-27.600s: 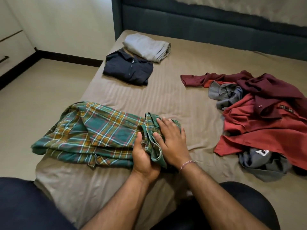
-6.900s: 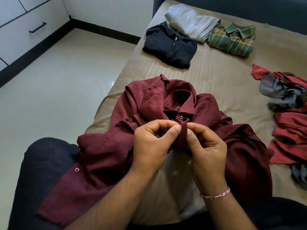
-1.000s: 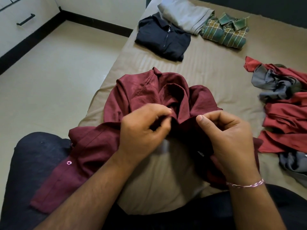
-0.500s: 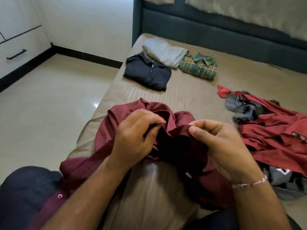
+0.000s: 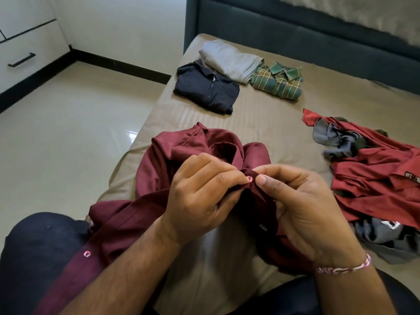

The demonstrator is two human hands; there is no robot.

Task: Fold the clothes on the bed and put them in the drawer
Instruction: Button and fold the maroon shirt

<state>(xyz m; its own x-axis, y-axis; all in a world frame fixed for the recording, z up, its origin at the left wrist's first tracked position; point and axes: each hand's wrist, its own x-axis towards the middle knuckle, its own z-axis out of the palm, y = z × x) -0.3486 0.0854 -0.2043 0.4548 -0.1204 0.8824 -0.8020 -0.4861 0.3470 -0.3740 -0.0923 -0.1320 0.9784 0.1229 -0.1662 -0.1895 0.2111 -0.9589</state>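
Head view shows a tan-sheeted bed (image 5: pixel 261 123) with a dark headboard (image 5: pixel 295 35) far, glossy cream floor (image 5: pixel 68 133) and white drawer (image 5: pixel 29 55) left. Left hand (image 5: pixel 200 194) and right hand (image 5: pixel 302 205) pinch the maroon shirt (image 5: pixel 159 169) at its button on the near edge; folded clothes (image 5: pixel 236 73) lie far, an unfolded pile (image 5: pixel 375 178) right.

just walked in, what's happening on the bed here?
A person is fastening a button on a maroon shirt, pinching the fabric with the left hand and right hand. Three folded garments lie at the far end: dark jacket, grey piece, green plaid shirt. An unfolded red and grey pile waits on the right.
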